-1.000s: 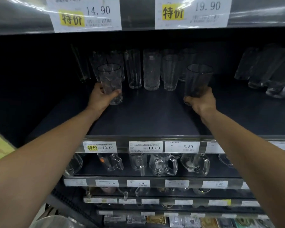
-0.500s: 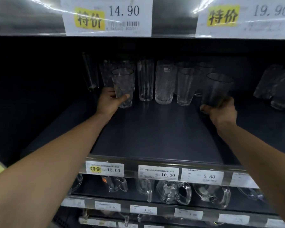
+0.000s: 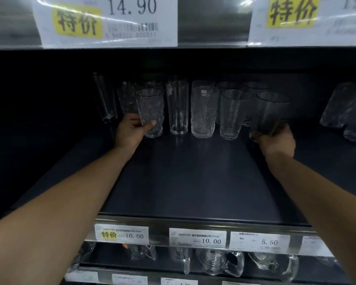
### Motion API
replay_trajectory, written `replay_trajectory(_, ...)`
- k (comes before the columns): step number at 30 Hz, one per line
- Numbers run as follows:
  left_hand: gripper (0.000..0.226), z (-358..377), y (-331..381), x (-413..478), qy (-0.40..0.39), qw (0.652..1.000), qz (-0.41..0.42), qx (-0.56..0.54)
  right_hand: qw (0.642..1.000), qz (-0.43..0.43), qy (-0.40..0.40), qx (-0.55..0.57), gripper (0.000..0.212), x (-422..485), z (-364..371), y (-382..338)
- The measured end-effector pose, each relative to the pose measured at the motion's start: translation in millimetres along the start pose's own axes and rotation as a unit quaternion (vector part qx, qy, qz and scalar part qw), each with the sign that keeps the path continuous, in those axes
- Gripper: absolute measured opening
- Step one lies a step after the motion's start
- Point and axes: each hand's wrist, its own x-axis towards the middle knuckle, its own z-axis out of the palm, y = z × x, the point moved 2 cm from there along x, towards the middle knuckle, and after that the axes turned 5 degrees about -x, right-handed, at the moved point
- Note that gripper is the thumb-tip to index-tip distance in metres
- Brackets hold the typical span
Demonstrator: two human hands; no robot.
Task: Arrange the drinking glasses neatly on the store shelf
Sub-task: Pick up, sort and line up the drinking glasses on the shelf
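The dark shelf (image 3: 193, 177) has a broad bare stretch of deck from its metal front rail (image 3: 193, 226) back to the row of glasses, and dim open space to the left of them. The upper shelf edge with its price label (image 3: 111, 19) hangs low over the rims. The left hand (image 3: 132, 131) has its grip closed around the lower part of a dimpled clear glass (image 3: 150, 105) at the row's left end, just beside a tall smooth glass (image 3: 178, 108). Next along stand a pebbled glass (image 3: 203, 114) and a tapered glass (image 3: 231, 116), all upright. The right hand (image 3: 275, 140) grips the base of a smooth, darker-looking glass (image 3: 272, 112) at the right end; its foot is hidden. Blurred glassware (image 3: 347, 118) sits well apart, further right.
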Motion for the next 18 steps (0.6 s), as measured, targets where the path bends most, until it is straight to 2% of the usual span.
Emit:
replay_trajectory(6, 0.048, -0.4, -1.6, 1.0, -0.001, 1.0, -0.006, -0.004, 1.0, 0.014, 0.007, 0.005, 0.067, -4.0, -1.4, -1.0)
replay_trajectory(18, 0.056, -2.9, -9.8, 8.5, -0.001, 1.0, -0.019, -0.002, 0.998, -0.012, 0.004, -0.062, 0.044, -2.2, -0.7, -3.8)
